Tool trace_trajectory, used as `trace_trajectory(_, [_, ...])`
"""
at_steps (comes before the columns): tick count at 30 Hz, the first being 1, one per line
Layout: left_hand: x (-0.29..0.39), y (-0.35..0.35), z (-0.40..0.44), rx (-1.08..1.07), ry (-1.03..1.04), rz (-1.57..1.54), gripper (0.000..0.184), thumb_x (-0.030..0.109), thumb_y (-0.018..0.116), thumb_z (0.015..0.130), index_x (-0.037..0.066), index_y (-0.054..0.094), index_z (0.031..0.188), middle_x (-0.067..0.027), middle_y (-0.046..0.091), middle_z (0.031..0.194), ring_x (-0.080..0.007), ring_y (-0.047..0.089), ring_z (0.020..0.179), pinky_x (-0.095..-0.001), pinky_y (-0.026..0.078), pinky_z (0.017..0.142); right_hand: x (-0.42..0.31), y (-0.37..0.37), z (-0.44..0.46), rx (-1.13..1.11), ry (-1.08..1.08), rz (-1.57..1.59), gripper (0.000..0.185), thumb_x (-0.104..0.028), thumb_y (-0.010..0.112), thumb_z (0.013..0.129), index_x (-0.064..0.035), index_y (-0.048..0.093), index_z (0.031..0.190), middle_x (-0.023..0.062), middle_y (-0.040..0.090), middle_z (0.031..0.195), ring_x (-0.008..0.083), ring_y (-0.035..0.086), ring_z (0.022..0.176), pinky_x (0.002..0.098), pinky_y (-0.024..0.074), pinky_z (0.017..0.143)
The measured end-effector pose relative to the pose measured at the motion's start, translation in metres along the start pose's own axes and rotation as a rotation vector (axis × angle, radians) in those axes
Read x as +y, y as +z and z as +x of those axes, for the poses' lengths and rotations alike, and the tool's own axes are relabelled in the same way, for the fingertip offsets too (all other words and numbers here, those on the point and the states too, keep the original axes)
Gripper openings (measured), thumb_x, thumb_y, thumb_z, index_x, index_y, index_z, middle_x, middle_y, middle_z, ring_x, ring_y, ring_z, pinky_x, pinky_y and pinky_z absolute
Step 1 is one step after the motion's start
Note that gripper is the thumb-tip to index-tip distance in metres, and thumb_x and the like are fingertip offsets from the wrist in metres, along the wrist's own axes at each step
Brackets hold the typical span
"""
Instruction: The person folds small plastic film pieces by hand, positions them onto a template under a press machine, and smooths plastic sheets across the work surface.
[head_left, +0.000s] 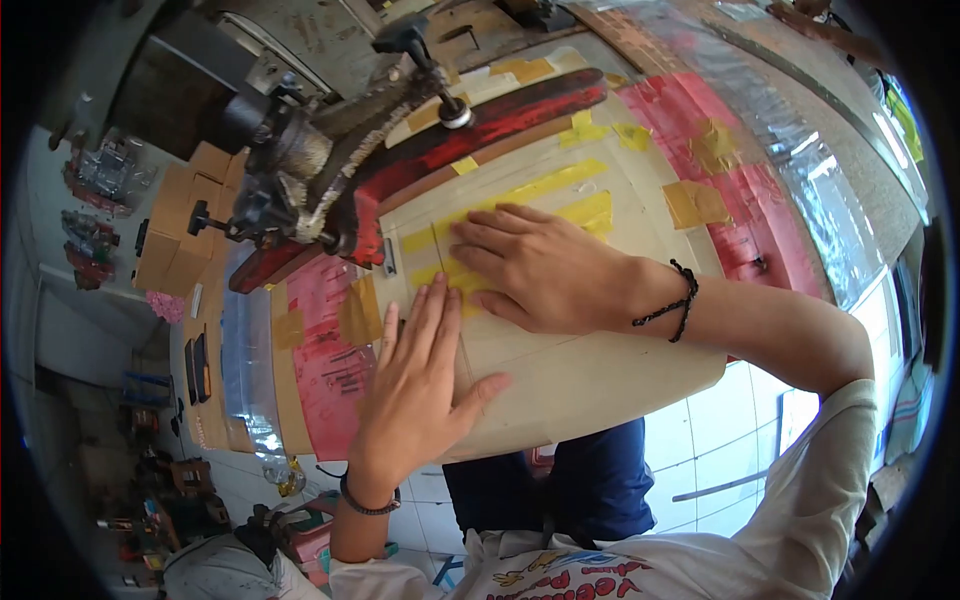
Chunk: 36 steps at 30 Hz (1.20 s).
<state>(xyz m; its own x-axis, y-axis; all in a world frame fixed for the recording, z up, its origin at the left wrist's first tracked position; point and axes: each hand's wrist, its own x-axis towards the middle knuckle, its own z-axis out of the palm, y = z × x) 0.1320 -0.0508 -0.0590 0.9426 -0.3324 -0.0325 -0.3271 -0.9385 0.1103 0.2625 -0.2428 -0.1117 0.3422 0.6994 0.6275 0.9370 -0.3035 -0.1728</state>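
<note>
Yellow tape strips (pixel 590 212) are stuck across a beige board (pixel 560 375) that has thin lines drawn on it. My right hand (pixel 550 262) lies flat over the strips with its fingers stretched toward the left, covering part of the tape. Below and left of it, my left hand (pixel 425 365) rests on the board's left edge. Its fingers point away from me and the thumb is spread; the fingertips are at the left ends of the tape. A small metal piece (pixel 390 257) sits just beyond those fingertips. Neither hand appears to grasp anything.
Past the board stands a metal clamp arm (pixel 340 170) with black knobs (pixel 402 38) and a red-and-black bar (pixel 480 132). Red sheeting (pixel 325 345) with brown tape (pixel 695 203) flanks the board. Cardboard boxes (pixel 185 225) are at left. Another person's hand (pixel 800 18) shows at top right.
</note>
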Motion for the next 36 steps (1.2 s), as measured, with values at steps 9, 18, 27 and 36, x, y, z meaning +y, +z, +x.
trace_trajectory(9, [-0.019,0.008,0.032,0.134,-0.061,0.073,0.080,0.050,0.061,0.098,-0.010,0.044,0.149,-0.0271,0.036,0.160,-0.0415,0.034,0.149,-0.0549,0.018,0.125,0.001,0.005,-0.002,-0.023,-0.027,0.136,0.028,-0.022,0.064,0.090,0.0033,0.072,0.097,0.0146,0.071,0.102,0.0322,0.066,0.106,0.0411,0.0492,0.101])
trace_trajectory(18, [-0.024,0.014,0.027,0.081,-0.043,-0.049,0.091,0.052,0.064,0.095,-0.007,0.032,0.156,-0.0276,0.028,0.164,-0.0423,0.027,0.153,-0.0517,0.022,0.125,0.003,0.015,-0.005,0.088,-0.030,0.168,0.036,-0.023,0.062,0.092,0.0081,0.070,0.108,0.0202,0.070,0.117,0.0350,0.064,0.115,0.0419,0.0460,0.109])
trace_trajectory(27, [-0.027,0.018,0.030,0.122,-0.076,-0.036,0.092,0.055,0.065,0.093,-0.004,0.034,0.157,-0.0262,0.030,0.164,-0.0412,0.027,0.154,-0.0521,0.018,0.126,0.000,-0.002,0.001,-0.175,0.050,0.190,0.046,-0.023,0.062,0.097,0.0107,0.060,0.129,0.0262,0.059,0.139,0.0397,0.052,0.137,0.0474,0.0354,0.122])
trace_trajectory(36, [-0.032,0.015,0.027,0.130,-0.056,-0.102,0.081,0.036,0.066,0.094,-0.004,0.034,0.157,-0.0244,0.030,0.165,-0.0399,0.024,0.155,-0.0507,0.017,0.126,0.001,0.012,-0.006,-0.107,0.077,0.158,0.051,-0.027,0.058,0.100,0.0102,0.057,0.135,0.0261,0.056,0.144,0.0384,0.049,0.141,0.0458,0.0330,0.124])
